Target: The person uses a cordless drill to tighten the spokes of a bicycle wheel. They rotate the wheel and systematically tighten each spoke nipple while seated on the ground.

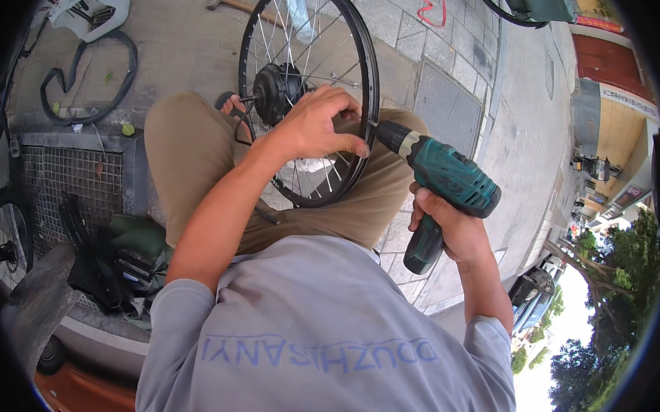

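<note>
A bicycle wheel (pixel 372 79) with a black rim, silver spokes and a large black hub motor (pixel 275 94) stands upright between my knees. My left hand (pixel 323 121) reaches across the spokes, its thumb against the inner side of the rim and its fingers curled beside it. What lies under those fingers is hidden. In my right hand (pixel 448 219) is a green and black cordless drill (pixel 454 175), gripped by its handle. Its black chuck (pixel 392 133) points at the outer edge of the rim, close to my left thumb. The bit tip cannot be made out.
A black tyre (pixel 129 75) lies on the paving at the left, near a metal grate (pixel 78 173). A hammer (pixel 236 2) rests beyond the wheel. At the lower left are dark bags (pixel 136 240). A red cord (pixel 432 10) lies at the top right.
</note>
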`<state>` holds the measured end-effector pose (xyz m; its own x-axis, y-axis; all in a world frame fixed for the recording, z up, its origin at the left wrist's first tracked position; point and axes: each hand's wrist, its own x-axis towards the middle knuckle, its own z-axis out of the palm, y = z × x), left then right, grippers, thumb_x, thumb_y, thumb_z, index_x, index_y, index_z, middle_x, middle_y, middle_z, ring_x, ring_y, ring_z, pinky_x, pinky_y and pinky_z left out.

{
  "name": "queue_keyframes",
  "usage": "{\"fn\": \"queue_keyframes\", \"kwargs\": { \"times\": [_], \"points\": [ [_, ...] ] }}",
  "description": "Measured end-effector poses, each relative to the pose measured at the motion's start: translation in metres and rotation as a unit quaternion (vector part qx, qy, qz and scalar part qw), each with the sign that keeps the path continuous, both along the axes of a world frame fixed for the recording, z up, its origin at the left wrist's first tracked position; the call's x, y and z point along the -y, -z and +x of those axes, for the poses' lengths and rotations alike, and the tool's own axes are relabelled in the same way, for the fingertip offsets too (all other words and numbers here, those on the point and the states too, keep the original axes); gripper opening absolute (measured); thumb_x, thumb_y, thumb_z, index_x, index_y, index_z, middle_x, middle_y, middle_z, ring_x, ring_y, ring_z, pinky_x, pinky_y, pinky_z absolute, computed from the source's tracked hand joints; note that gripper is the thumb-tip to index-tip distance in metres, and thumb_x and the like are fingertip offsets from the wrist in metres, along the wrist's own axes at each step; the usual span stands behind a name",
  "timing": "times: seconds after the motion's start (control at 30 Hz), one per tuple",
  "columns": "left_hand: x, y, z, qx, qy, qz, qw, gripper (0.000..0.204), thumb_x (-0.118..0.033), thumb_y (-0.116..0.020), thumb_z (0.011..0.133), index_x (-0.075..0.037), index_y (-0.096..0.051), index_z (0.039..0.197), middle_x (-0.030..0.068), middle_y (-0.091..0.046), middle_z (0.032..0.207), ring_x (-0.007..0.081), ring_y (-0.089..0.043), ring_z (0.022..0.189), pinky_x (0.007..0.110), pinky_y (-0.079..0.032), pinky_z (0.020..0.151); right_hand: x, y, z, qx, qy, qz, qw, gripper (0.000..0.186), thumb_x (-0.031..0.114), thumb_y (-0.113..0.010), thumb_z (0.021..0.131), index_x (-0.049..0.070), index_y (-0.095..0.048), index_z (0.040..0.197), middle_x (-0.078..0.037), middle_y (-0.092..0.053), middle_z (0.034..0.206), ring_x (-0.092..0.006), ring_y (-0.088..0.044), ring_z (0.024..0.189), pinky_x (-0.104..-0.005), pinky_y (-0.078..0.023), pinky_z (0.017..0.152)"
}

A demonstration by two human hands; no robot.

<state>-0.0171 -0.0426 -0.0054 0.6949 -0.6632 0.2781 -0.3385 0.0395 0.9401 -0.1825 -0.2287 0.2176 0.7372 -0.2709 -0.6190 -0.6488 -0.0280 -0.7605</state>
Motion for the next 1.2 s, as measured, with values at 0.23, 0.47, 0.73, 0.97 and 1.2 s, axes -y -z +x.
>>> {"fn": "queue_keyframes", "kwargs": {
  "times": [0.23,0.47,0.73,0.97,1.2],
  "points": [
    [0.022,0.004,-0.005,-0.046,0.014,-0.007,0.999,0.075,-0.062,-0.098,0.068,-0.008,-0.072,0.112,0.0052,-0.065,0.104,0.028,-0.059,0.11,0.042,-0.05,0.094,0.031,-0.009,0.018,-0.059,-0.085,-0.135,0.985,0.013,0.003,-0.071,0.099,0.002,-0.07,0.112,-0.004,-0.069,0.09,-0.0148,-0.068,0.074,-0.0328,-0.057,0.068],
    [0.016,-0.004,-0.009,-0.099,0.02,-0.007,0.995,0.073,-0.062,-0.094,0.073,-0.008,-0.07,0.115,0.0081,-0.066,0.112,0.0311,-0.058,0.121,0.045,-0.052,0.097,0.032,-0.014,0.02,-0.08,-0.106,-0.145,0.98,0.011,0.0,-0.069,0.1,0.001,-0.069,0.111,-0.004,-0.068,0.09,-0.0145,-0.067,0.074,-0.0323,-0.057,0.069],
    [0.025,0.002,-0.011,-0.103,0.002,-0.065,0.993,0.069,-0.055,-0.095,0.076,-0.004,-0.068,0.113,0.0105,-0.066,0.114,0.0358,-0.056,0.121,0.045,-0.049,0.103,0.044,-0.01,0.015,-0.067,-0.148,-0.153,0.975,0.011,0.0,-0.067,0.103,0.001,-0.068,0.114,-0.005,-0.067,0.087,-0.0145,-0.067,0.075,-0.0318,-0.058,0.069],
    [0.03,0.006,-0.013,-0.114,-0.005,-0.086,0.99,0.072,-0.054,-0.095,0.077,-0.002,-0.069,0.119,0.0125,-0.065,0.116,0.0362,-0.055,0.122,0.045,-0.048,0.106,0.06,-0.009,0.022,-0.09,-0.156,-0.147,0.972,0.006,-0.002,-0.065,0.102,0.001,-0.068,0.107,-0.005,-0.066,0.083,-0.0144,-0.067,0.074,-0.0318,-0.057,0.069],
    [0.034,0.01,-0.013,-0.106,-0.039,-0.098,0.989,0.075,-0.053,-0.095,0.076,-0.002,-0.069,0.125,0.0137,-0.065,0.121,0.0359,-0.054,0.127,0.045,-0.048,0.109,0.064,-0.014,0.039,-0.084,-0.261,-0.205,0.94,0.008,-0.003,-0.064,0.101,0.002,-0.067,0.097,-0.003,-0.064,0.08,-0.013,-0.066,0.073,-0.0315,-0.055,0.067]
  ]
}}
